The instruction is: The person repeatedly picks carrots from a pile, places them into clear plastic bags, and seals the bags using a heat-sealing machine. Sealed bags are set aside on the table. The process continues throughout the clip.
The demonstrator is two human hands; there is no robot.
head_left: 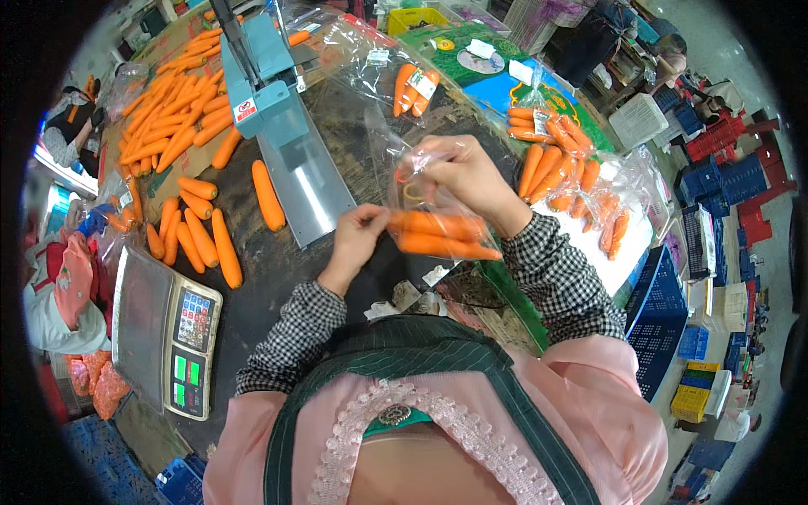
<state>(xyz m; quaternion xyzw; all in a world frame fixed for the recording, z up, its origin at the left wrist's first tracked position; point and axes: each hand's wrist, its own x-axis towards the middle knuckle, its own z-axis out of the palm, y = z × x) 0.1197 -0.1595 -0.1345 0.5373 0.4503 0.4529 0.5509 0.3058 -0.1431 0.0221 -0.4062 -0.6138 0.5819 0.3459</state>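
Observation:
Both my hands hold a clear plastic bag (pixel 442 199) with carrots (pixel 435 233) lying in it, above the dark table. My left hand (pixel 360 237) pinches the bag's edge at the near left, by the carrots' thick ends. My right hand (pixel 464 167) grips the bag's upper part, fingers curled in; a thin yellowish loop shows beside them. Beyond the hands lies another bag of carrots (pixel 415 91) with a label. A blue-grey bag-sealing device (pixel 265 82) with a metal plate (pixel 309 183) stands left of my hands. A single carrot (pixel 268 194) lies left of the plate.
A large heap of loose carrots (pixel 177 113) lies at the far left, smaller groups nearer. A digital scale (pixel 192 350) sits at the near left. Bagged carrots (pixel 555 164) are piled at the right, above a blue crate (pixel 656 328). Another person (pixel 69 290) is at the left edge.

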